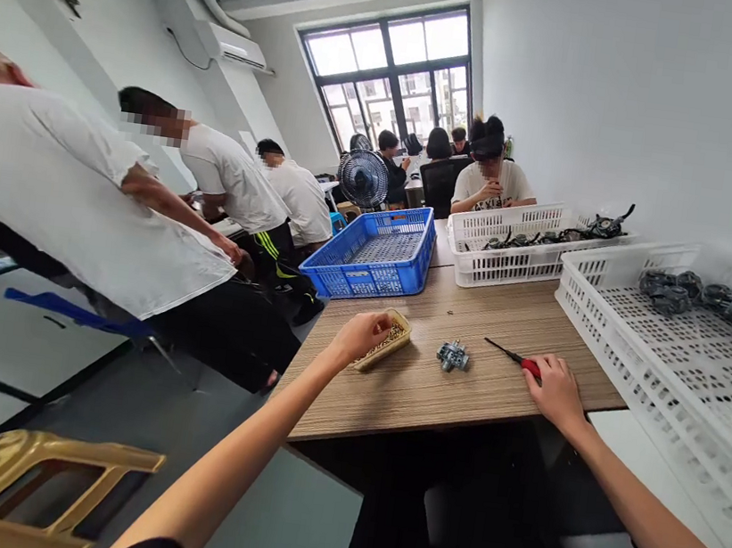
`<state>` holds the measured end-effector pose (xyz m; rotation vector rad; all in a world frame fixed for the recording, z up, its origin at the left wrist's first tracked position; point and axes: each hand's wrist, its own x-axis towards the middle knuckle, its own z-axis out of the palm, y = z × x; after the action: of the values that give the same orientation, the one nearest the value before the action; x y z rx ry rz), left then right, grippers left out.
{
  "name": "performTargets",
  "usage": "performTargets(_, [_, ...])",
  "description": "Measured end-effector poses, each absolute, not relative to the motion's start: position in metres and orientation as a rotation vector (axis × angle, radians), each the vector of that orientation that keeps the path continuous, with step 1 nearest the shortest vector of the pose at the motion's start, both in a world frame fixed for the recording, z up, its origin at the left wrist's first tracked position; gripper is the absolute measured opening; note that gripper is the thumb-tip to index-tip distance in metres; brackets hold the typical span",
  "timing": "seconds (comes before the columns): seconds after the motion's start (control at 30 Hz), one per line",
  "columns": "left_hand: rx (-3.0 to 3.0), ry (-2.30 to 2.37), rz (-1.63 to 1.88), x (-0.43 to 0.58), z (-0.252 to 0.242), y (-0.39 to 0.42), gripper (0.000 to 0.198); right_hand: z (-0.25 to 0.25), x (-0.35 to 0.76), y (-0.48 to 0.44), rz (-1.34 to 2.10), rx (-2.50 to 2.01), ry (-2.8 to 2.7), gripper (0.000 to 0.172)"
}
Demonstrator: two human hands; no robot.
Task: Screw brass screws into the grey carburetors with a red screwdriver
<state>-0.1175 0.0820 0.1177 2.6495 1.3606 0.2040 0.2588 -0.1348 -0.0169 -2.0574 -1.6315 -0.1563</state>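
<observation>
My left hand [358, 334] reaches into a small tan tray of screws [396, 339] on the wooden table [418, 389], its fingers curled in a pinch; what they hold is hidden. My right hand [555, 391] is closed round the red handle of a screwdriver [517, 358], whose dark shaft points left along the tabletop. A small grey metal part [453, 356] lies on the table between the two hands, touched by neither.
A blue crate [374, 257] and a white crate [519, 240] with dark parts stand at the table's far end. A large white crate [686, 352] holding dark parts sits at right. People in white shirts stand at left; others sit beyond. A gold stool [8, 479] is at lower left.
</observation>
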Motion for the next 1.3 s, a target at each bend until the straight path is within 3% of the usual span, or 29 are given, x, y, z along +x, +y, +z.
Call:
performTargets(0.1, [2.696, 1.141, 0.358, -0.084, 0.119, 0.056, 0.016, -0.014, 0.257, -0.136, -0.141, -2.072, -1.623, 0.023])
performTargets(0.27, [2.729, 0.903, 0.310, -0.038, 0.107, 0.017, 0.014, -0.012, 0.254, -0.136, -0.125, -2.082, -1.613, 0.021])
performTargets(0.8, [2.728, 0.953, 0.304, -0.018, 0.078, 0.017, 0.014, -0.006, 0.249, -0.138, -0.098, -2.095, -1.606, 0.021])
performTargets(1.1, [2.250, 1.083, 1.130, -0.037, 0.038, 0.004, 0.019, -0.017, 0.253, -0.134, -0.174, -2.062, -1.611, 0.021])
performTargets(1.3, [1.776, 1.193, 1.322, -0.048, 0.001, 0.002, 0.023, -0.015, 0.255, -0.134, -0.272, -2.036, -1.601, 0.029])
